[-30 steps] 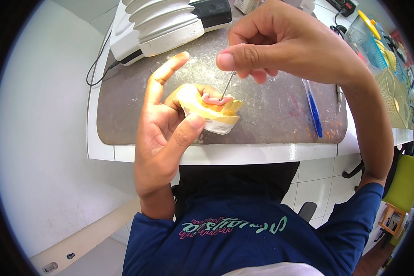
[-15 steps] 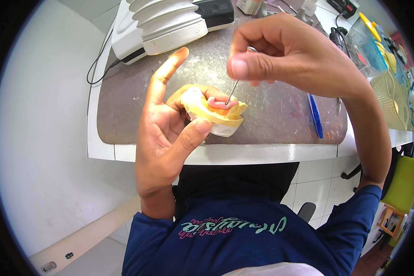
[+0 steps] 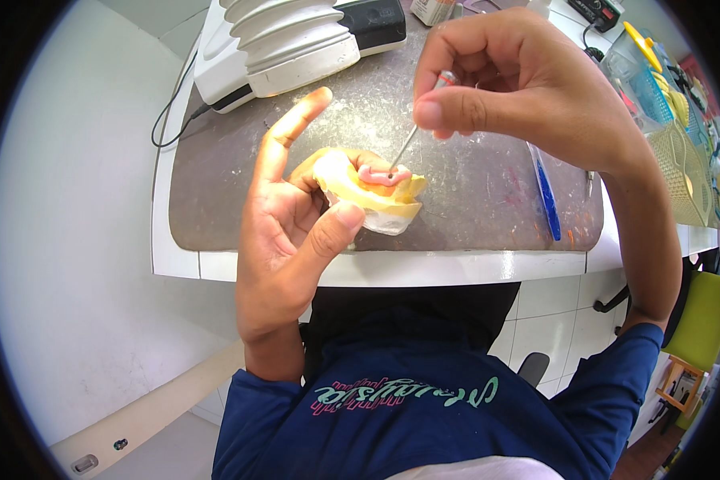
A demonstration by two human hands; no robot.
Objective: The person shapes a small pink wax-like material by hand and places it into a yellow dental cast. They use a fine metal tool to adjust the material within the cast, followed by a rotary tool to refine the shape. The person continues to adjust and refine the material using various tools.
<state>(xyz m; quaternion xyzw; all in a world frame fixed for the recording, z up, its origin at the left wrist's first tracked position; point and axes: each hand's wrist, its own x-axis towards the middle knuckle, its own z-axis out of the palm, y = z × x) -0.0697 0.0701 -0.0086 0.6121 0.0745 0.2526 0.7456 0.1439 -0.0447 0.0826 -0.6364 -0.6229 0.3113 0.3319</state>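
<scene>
Your dental cast (image 3: 378,202) looks like matt, chalky plaster, its broken edges rough; the pink strip (image 3: 374,177) on it appears smooth. Your thin-shanked hand tool (image 3: 406,146) is smooth, bare metal. Beneath, your work mat (image 3: 472,200) is matt and scuffed, the white table edge (image 3: 440,270) glossy. Your T-shirt (image 3: 432,436) is soft cloth, the perforated basket (image 3: 682,176) plastic.

The right hand (image 3: 528,96) partly hides the slim metal tool (image 3: 406,145).

Worn on the head, the left fisheye camera looked steeply down at close range, taking in the worktop (image 3: 456,270) towards twelve o'clock and the shirt (image 3: 440,430) at six.
</scene>
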